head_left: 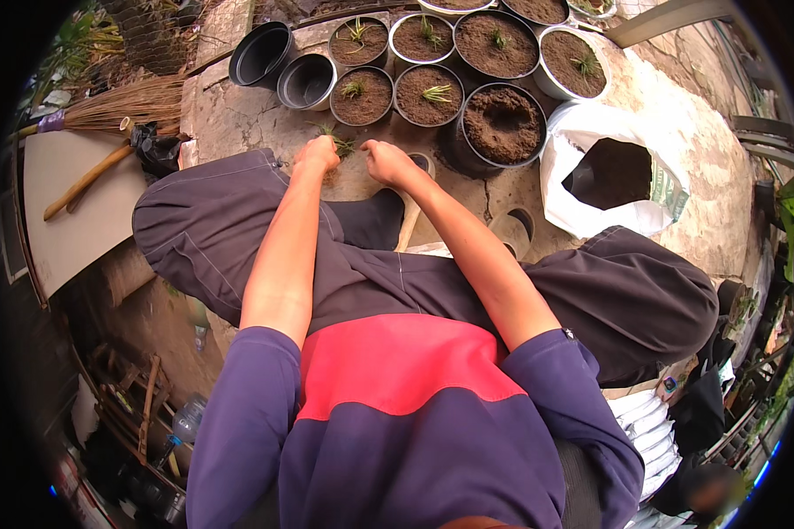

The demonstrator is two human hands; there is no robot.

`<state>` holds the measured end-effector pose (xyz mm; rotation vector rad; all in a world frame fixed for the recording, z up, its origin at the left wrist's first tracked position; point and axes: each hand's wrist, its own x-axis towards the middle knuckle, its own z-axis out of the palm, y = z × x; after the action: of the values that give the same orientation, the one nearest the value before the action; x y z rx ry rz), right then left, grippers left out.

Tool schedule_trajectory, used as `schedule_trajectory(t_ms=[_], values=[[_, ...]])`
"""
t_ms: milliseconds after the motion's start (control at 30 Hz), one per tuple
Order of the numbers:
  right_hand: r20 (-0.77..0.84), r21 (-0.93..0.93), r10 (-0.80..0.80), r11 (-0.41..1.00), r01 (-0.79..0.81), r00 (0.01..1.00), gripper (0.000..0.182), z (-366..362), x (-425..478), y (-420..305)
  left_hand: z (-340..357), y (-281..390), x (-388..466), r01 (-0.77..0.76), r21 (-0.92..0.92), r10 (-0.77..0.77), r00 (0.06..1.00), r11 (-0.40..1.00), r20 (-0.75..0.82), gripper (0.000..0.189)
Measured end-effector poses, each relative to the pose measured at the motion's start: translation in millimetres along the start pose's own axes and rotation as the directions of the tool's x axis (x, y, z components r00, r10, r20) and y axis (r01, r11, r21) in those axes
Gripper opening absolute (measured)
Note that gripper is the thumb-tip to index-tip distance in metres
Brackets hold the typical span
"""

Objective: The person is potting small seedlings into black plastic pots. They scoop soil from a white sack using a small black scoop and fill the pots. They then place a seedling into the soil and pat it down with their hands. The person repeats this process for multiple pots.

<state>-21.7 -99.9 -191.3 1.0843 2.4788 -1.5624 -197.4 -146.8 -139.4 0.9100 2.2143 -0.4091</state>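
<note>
My left hand (316, 156) is closed around a small grass-like seedling (344, 145), its thin green leaves sticking out past the fingers. Just right of it is my right hand (392, 165), thumb side towards the seedling and apart from it. The curl of its fingers is mostly hidden. Beyond the right hand stands a black pot (468, 140) of brown soil with a hollow in the middle. Two pots with seedlings in soil, a black-rimmed pot (362, 96) and another (429, 95), stand just past my hands.
Several more planted pots (496, 45) stand behind. Two unfilled pots, a black one (261, 54) and a smaller one (306, 82), are at left. An opened white sack (566, 205) sits right. A stick broom (126, 102) and a wooden-handled tool (89, 182) lie left.
</note>
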Motion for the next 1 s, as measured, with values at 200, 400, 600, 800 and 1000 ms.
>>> schedule_trajectory(t_ms=[200,400,600,800,1000], values=[[-0.048,-0.009,0.003,1.0,-0.003,0.999,0.036,-15,-4,9,18,7,14,0.016,0.034,-0.015,0.999,0.999,-0.033,0.038],[0.003,0.035,0.074,0.997,-0.074,0.997,0.036,-23,-6,2,24,11,21,-0.05,0.083,0.052,0.998,0.995,-0.029,0.032],[-0.037,-0.008,-0.005,1.0,0.005,0.999,0.035,-17,-7,-1,42,-16,57,-0.061,-0.281,0.056,0.998,0.958,-0.026,0.033],[-0.023,0.154,0.106,0.983,-0.101,0.994,0.041,-21,0,14,24,14,36,0.114,-0.623,0.098,0.95,0.774,0.296,0.015],[-0.05,0.173,0.172,0.972,-0.161,0.984,0.043,-17,-1,12,15,16,15,0.196,-0.72,0.135,0.917,0.665,0.375,0.017]])
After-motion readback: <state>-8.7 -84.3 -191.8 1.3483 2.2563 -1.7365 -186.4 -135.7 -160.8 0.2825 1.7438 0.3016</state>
